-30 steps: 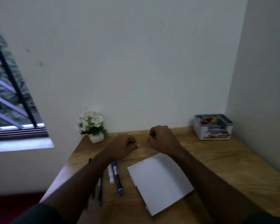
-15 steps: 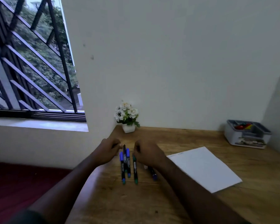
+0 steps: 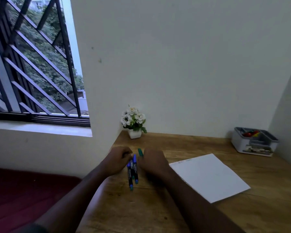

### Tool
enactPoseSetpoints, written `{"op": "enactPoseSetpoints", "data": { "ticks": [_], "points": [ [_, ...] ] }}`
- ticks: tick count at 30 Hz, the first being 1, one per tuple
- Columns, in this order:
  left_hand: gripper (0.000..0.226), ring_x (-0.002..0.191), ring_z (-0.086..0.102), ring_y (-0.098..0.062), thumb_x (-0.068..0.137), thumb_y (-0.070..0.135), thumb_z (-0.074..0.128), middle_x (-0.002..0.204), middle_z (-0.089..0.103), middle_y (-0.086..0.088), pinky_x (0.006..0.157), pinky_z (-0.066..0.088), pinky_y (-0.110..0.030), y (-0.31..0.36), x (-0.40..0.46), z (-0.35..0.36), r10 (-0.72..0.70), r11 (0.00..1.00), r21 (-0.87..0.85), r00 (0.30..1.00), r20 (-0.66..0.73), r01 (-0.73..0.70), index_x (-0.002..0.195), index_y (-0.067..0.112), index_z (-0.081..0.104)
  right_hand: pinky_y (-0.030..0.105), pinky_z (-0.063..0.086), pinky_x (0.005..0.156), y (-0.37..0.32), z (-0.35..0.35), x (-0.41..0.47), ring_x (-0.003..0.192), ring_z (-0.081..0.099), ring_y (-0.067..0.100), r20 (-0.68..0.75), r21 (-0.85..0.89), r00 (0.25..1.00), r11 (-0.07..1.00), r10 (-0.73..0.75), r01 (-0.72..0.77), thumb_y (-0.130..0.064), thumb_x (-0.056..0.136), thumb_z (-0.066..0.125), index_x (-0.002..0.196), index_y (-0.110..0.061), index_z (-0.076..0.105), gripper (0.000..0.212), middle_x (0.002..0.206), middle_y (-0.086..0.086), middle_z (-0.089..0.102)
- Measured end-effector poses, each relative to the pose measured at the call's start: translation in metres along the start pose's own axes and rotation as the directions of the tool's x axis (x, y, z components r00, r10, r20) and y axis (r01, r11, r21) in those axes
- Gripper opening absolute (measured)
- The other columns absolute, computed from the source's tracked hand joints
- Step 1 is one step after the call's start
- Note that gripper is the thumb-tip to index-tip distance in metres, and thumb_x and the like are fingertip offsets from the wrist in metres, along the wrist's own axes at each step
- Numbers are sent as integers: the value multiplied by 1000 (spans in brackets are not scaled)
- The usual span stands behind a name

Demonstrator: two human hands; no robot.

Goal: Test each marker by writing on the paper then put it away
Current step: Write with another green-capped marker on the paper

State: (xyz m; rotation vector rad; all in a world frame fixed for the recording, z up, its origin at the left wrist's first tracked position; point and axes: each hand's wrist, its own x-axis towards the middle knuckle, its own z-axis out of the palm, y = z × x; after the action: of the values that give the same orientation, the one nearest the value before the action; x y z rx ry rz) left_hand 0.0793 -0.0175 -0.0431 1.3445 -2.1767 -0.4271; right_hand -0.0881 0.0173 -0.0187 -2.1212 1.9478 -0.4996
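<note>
A bunch of dark markers [image 3: 132, 172] with blue caps lies on the wooden desk [image 3: 141, 212] between my two hands. My left hand [image 3: 117, 161] has its fingers curled round the top ends of this bunch. My right hand [image 3: 154, 163] is just right of it and grips a green marker [image 3: 140, 152], whose cap sticks out above the knuckles. The rest of that marker is hidden under the hand. A white sheet of paper [image 3: 208, 178] lies flat to the right of my right hand.
A small white pot of white flowers [image 3: 134, 122] stands at the back left corner of the desk. A grey and white desk organizer [image 3: 254, 142] with small red and yellow items sits at the back right, by the side wall. A barred window is on the left.
The markers that lay spread apart are now bunched together by my left hand. My right hand has taken the green marker and moved it up toward the wall.
</note>
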Motion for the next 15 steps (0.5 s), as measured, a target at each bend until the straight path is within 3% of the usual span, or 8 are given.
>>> {"op": "enactPoseSetpoints", "data": {
  "ticks": [2,4,7,10,15],
  "points": [
    [19,69,58,-10,94,24,56,73,63,6,64,45,-28,8,6,4,50,998,-40,998,-45,-52,77,30,62,27,38,56,10,-19,1,69,55,15,-45,79,999,997,-16,20,-29,96,51,76,-15,55,25,74,0,56],
    [24,64,56,-15,93,27,54,66,59,3,61,45,-35,19,15,10,106,990,-87,991,-85,-113,70,31,56,29,47,57,27,-39,4,65,61,15,-53,169,998,985,-22,30,-28,98,49,78,-13,57,27,72,1,64],
    [25,61,52,-12,92,22,55,64,54,4,60,42,-33,37,33,27,149,973,-158,981,-128,-168,69,33,53,38,59,71,65,-61,6,74,72,18,-19,252,1000,968,11,-6,-24,101,49,101,-12,62,18,90,5,74],
    [7,69,55,-5,92,19,59,73,58,10,66,45,-27,62,53,54,205,952,-203,970,-130,-229,92,22,65,30,47,68,111,-69,3,84,64,20,-86,-6,996,1000,-2,1,-18,102,46,115,-16,61,21,105,6,69],
    [29,88,58,-8,88,30,62,97,66,5,80,50,-32,102,76,97,286,935,-189,953,-103,-301,116,20,64,36,44,66,177,-66,-10,86,61,24,-170,-270,976,959,-137,88,-42,102,39,96,-24,56,25,96,1,66]
  ]
}}
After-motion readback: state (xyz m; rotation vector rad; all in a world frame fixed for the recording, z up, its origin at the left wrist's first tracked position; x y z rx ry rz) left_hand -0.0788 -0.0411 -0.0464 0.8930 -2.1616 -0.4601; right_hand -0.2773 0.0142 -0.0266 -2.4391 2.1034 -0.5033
